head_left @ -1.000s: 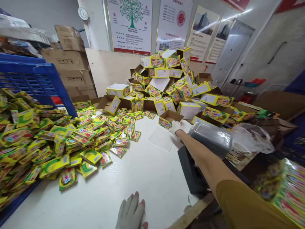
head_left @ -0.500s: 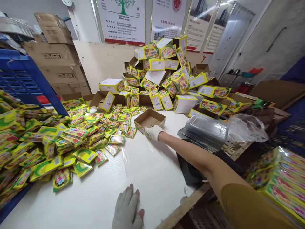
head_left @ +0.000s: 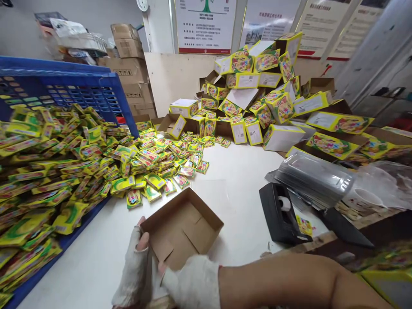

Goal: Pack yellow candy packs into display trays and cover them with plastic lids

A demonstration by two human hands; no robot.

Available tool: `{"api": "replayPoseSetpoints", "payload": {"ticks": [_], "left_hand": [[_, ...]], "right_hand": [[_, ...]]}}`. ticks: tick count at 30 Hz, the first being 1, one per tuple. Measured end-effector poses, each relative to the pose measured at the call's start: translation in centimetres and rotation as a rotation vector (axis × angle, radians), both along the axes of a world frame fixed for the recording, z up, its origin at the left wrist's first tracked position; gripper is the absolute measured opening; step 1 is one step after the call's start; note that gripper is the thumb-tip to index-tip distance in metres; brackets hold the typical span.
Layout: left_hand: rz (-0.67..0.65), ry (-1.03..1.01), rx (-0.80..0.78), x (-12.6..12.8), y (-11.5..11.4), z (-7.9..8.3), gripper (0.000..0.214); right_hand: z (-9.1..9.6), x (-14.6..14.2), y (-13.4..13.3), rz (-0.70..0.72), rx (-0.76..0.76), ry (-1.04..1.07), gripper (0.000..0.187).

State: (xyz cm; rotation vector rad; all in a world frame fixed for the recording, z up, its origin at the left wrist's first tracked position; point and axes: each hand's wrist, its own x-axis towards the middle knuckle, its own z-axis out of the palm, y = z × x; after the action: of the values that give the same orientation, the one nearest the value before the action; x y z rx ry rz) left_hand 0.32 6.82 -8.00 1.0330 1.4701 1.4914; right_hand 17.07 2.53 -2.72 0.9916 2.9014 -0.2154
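Note:
An open-topped cardboard box (head_left: 183, 229), brown inside with its bottom flaps folded, is tilted just in front of me, bare inside. My left hand (head_left: 133, 262), in a pale glove with bare fingertips, grips its left corner with the thumb over the rim. Across its near side lies my right hand (head_left: 193, 279), gloved too, with the thumb at the near edge and the other fingers hidden. Beyond the box, small yellow-green printed packets (head_left: 154, 161) lie in a heap that spills from a blue crate (head_left: 125, 103) on the left.
Yellow printed boxes (head_left: 241, 81) are piled against the back wall. To the right stand a black tape dispenser (head_left: 273, 214), a stack of clear plastic trays (head_left: 315, 176) and a white cup (head_left: 367, 197). The white table (head_left: 244, 171) ends in a wooden edge at right.
My right hand has drawn the box from mid-table close to me. My left hand has risen from lying flat on the table and now holds the box's left corner. The view has turned left.

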Motion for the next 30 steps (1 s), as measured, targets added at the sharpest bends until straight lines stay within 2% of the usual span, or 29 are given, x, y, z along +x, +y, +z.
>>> {"api": "replayPoseSetpoints", "payload": {"ticks": [3,5,6,9,12,15,17,19,21,24,26,28,30], "left_hand": [[-0.038,0.121,-0.078,-1.9,0.9,-0.8,0.054],[-0.057,0.146,-0.11,-1.4,2.0,-1.9,0.048],[-0.07,0.132,-0.11,-0.8,2.6,-2.4,0.047],[-0.144,0.11,-0.088,1.5,4.4,-3.0,0.049],[-0.143,0.279,-0.011,1.9,6.8,-2.1,0.05],[0.104,0.565,0.098,-1.1,9.8,-0.9,0.05],[0.288,0.685,0.11,-4.2,11.7,-0.7,0.052],[0.39,0.724,0.072,-7.1,12.9,-1.4,0.054],[0.458,0.721,0.018,-9.1,13.4,-2.6,0.054],[0.494,0.708,-0.051,-10.2,13.4,-4.4,0.055],[0.483,0.685,-0.088,-10.0,13.2,-5.0,0.057],[0.472,0.641,-0.115,-9.7,13.1,-5.0,0.058],[0.439,0.597,-0.127,-9.4,13.0,-4.7,0.059]], "right_hand": [[0.6,-2.0,0.5,0.167,-0.175,0.033,0.045],[2.0,-1.3,2.2,0.214,-0.136,0.147,0.04],[2.7,-0.4,3.2,0.176,-0.067,0.203,0.042],[3.3,3.5,6.8,-0.058,0.142,0.301,0.048],[1.8,8.0,11.9,-0.27,0.066,0.503,0.049],[-0.4,11.6,18.5,-0.498,-0.079,0.77,0.054],[-1.9,13.5,23.4,-0.727,-0.162,0.802,0.055],[-3.4,14.8,27.9,-0.968,-0.178,0.778,0.054],[-4.6,15.4,31.9,-1.087,-0.157,0.767,0.054],[-5.4,14.5,36.6,-1.129,-0.08,0.8,0.057],[-5.0,12.2,38.9,-1.084,0.007,0.849,0.058],[-3.9,8.5,40.5,-0.954,0.082,0.904,0.055],[-2.6,4.0,41.5,-0.752,0.087,0.93,0.053]]}}
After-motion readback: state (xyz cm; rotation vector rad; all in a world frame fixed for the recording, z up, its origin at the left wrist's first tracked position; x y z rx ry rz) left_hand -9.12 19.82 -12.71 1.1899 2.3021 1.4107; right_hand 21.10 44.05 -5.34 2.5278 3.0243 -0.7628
